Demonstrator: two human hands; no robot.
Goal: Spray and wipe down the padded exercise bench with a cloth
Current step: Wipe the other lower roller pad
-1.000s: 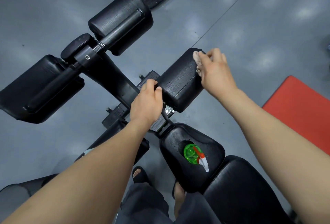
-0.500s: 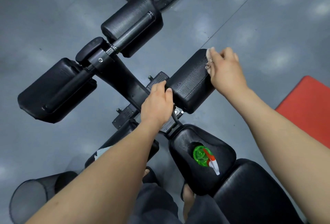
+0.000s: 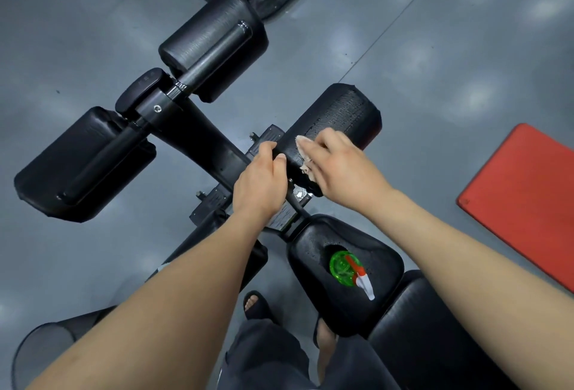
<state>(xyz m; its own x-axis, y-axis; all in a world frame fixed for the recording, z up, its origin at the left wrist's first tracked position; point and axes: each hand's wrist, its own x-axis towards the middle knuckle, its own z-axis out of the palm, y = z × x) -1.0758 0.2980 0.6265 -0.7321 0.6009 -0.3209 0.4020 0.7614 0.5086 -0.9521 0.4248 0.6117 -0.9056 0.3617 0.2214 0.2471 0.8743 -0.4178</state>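
A black padded roller (image 3: 341, 113) of the exercise bench lies ahead of me, its surface wet and glossy. My right hand (image 3: 338, 166) presses a pale cloth (image 3: 306, 156) onto the roller's near end. My left hand (image 3: 261, 184) grips the roller's inner edge beside the metal frame. A green spray bottle (image 3: 348, 267) with a red and white trigger stands on the black seat pad (image 3: 313, 268) close to me, untouched.
Two more black rollers (image 3: 214, 45) (image 3: 80, 166) sit on a crossbar further out. A red mat (image 3: 525, 191) lies on the grey floor at right. A black mesh bin (image 3: 40, 346) stands at lower left. My sandalled feet (image 3: 253, 302) are below the seat.
My right hand has slid the cloth from the roller's far end back to its near end, close to my left hand. The left hand has kept its grip.
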